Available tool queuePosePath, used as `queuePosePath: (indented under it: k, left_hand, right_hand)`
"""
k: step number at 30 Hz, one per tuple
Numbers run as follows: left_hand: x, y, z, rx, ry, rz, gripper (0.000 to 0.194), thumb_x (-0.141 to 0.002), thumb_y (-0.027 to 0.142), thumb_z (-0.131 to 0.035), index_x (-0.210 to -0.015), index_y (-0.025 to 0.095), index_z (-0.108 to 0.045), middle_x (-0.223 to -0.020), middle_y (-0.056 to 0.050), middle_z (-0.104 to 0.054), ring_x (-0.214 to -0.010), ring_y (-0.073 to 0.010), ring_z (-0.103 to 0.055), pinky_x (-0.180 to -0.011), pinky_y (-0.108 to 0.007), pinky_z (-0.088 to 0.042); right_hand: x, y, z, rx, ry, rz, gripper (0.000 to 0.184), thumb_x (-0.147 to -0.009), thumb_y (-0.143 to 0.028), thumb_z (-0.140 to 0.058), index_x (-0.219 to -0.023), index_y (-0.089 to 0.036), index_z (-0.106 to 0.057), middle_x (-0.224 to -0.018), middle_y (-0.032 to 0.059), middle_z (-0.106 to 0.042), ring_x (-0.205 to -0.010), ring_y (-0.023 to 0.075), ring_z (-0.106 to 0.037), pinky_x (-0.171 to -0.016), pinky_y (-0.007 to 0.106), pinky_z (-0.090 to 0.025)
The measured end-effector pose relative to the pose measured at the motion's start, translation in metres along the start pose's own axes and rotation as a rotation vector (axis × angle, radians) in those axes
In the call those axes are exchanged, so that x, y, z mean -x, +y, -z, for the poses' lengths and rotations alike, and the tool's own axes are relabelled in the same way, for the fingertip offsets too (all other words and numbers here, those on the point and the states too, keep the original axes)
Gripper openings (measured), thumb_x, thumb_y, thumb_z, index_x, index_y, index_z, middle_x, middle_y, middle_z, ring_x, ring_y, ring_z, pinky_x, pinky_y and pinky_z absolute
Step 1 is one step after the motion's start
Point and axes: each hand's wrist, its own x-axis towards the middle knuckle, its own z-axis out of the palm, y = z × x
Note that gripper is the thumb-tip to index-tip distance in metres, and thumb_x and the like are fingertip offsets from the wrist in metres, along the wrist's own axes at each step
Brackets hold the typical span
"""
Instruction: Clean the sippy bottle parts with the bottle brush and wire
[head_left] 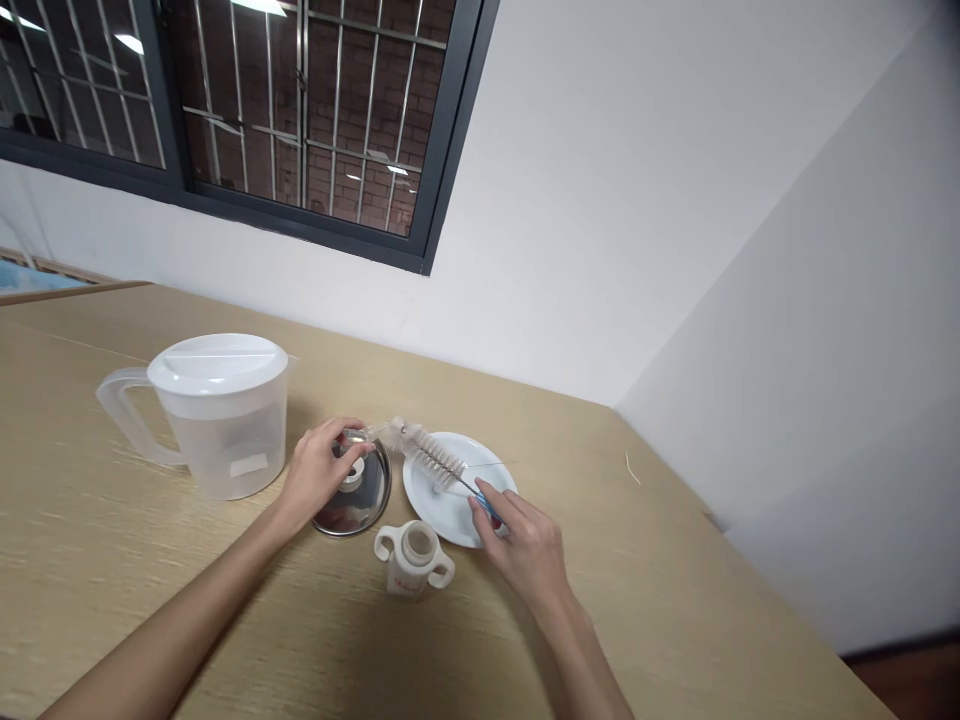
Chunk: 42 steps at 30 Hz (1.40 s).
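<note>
A pale wood-grain table [660,580] spreads out on all sides of the white plate [450,518], and a dark-framed window [322,110] with metal bars behind its glass is set in the wall beyond the plate, toward the left. The largest vessel is a translucent lidded pitcher [232,430], well to the left of the plate, its handle pointing away from it. The plate itself is round and shallow. The right hand [526,545], over the plate's near right edge, pinches a blue handle between thumb and fingers, with little gap left in the grip. The left hand [321,466], left of the plate, closes thumb and fingertips on a small clear plastic piece [356,436]. Under that hand, just left of the plate, lies a round shiny metal tray [351,518]. The handle belongs to a bottle brush [441,464], slanting above the plate with its bristled tip toward the clear piece; whether they touch cannot be told. In front of the plate stands an uncapped two-handled baby bottle [409,572]. A white ring [351,478] sits on the tray left of the plate, and a thin pale strip [632,468] lies well to its right.
</note>
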Motion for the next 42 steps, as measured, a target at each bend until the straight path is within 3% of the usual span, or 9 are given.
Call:
queuePosePath:
  k: [12,17,23,29,35,38,42]
  left_hand:
    - [0.003,0.006,0.0,-0.026,-0.077,-0.017,0.023,-0.086,0.042,-0.063,-0.1,0.024,-0.068,-0.095,-0.002,-0.073,-0.083,-0.0203,-0.064,-0.084,-0.032,-0.042]
    - [0.003,0.003,-0.002,-0.04,-0.076,-0.004,0.024,-0.086,0.042,-0.063,-0.1,0.024,-0.069,-0.096,-0.003,-0.074,-0.083,-0.0205,-0.064,-0.085,-0.033,-0.042]
    - [0.003,0.005,-0.001,-0.007,-0.045,-0.001,0.025,-0.084,0.043,-0.064,-0.097,0.023,-0.07,-0.092,-0.003,-0.074,-0.08,-0.0195,-0.065,-0.081,-0.031,-0.045]
    - [-0.001,0.002,-0.004,0.173,-0.03,0.207,0.039,-0.073,0.053,-0.072,-0.095,0.021,-0.072,-0.08,-0.002,-0.074,-0.069,-0.0181,-0.065,-0.067,-0.028,-0.049]
    - [-0.001,0.001,-0.006,0.702,-0.142,0.49,0.05,-0.067,0.051,-0.08,-0.099,0.014,-0.07,-0.092,-0.01,-0.077,-0.082,-0.0214,-0.071,-0.072,-0.029,-0.053]
    - [0.0,0.006,-0.005,0.774,-0.187,0.594,0.05,-0.07,0.052,-0.078,-0.1,0.013,-0.071,-0.099,-0.012,-0.076,-0.081,-0.0199,-0.07,-0.066,-0.026,-0.052]
    - [0.001,0.011,-0.004,0.833,-0.245,0.634,0.044,-0.074,0.053,-0.074,-0.093,0.013,-0.075,-0.099,-0.012,-0.076,-0.069,-0.0135,-0.065,-0.056,-0.022,-0.047]
  right_hand:
    - [0.002,0.001,-0.004,0.037,0.006,-0.006,0.025,-0.095,-0.029,-0.056,-0.112,-0.018,-0.072,-0.062,-0.0009,-0.06,-0.051,0.0078,-0.054,-0.055,0.02,-0.037]
    - [0.0,0.0,-0.002,-0.019,0.07,-0.047,0.026,-0.095,-0.029,-0.056,-0.112,-0.017,-0.071,-0.061,-0.0017,-0.058,-0.052,0.0079,-0.052,-0.055,0.02,-0.038]
    - [0.001,0.002,-0.004,0.011,-0.004,-0.044,0.027,-0.096,-0.032,-0.055,-0.112,-0.019,-0.072,-0.061,-0.0019,-0.059,-0.051,0.0078,-0.053,-0.053,0.021,-0.036]
    - [0.0,0.005,0.0,0.018,0.055,-0.088,0.026,-0.095,-0.031,-0.056,-0.11,-0.017,-0.072,-0.06,-0.0019,-0.058,-0.052,0.0085,-0.054,-0.054,0.021,-0.037]
    - [-0.001,-0.001,-0.001,-0.045,0.008,-0.018,0.027,-0.095,-0.03,-0.056,-0.114,-0.017,-0.071,-0.061,-0.0017,-0.059,-0.052,0.0077,-0.053,-0.055,0.019,-0.04]
    - [-0.001,0.0,-0.002,-0.005,0.041,-0.043,0.027,-0.095,-0.031,-0.055,-0.111,-0.017,-0.072,-0.06,-0.0015,-0.059,-0.051,0.0075,-0.054,-0.054,0.019,-0.039]
    - [-0.001,-0.001,0.0,-0.02,0.078,-0.051,0.027,-0.095,-0.03,-0.055,-0.112,-0.017,-0.072,-0.06,-0.001,-0.058,-0.052,0.0084,-0.054,-0.054,0.02,-0.04]
